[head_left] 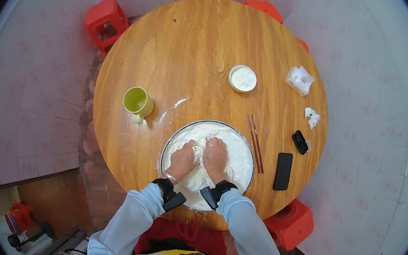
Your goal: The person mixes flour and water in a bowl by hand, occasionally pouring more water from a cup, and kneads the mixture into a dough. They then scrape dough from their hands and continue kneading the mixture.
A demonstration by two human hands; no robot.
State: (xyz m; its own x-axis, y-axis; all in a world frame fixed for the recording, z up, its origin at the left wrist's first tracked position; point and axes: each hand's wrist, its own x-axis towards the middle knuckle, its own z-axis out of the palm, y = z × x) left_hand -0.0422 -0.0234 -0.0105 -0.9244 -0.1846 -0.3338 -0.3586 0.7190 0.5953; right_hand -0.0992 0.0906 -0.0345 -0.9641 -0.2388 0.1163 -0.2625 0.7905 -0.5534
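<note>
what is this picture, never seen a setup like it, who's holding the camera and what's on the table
There is no machine here: a person works with bare left hand and right hand. The single picture comes from a camera worn on their head, looking forward and down. Both wrists wear black straps.

On the round wooden table are a wide basin of white powder, apparently flour, a smaller bowl of similar powder, a yellow-green mug, chopsticks and a black smartphone.

Both hands are in the basin, fingers curled into the powder; whether they grip any is hidden.
</note>
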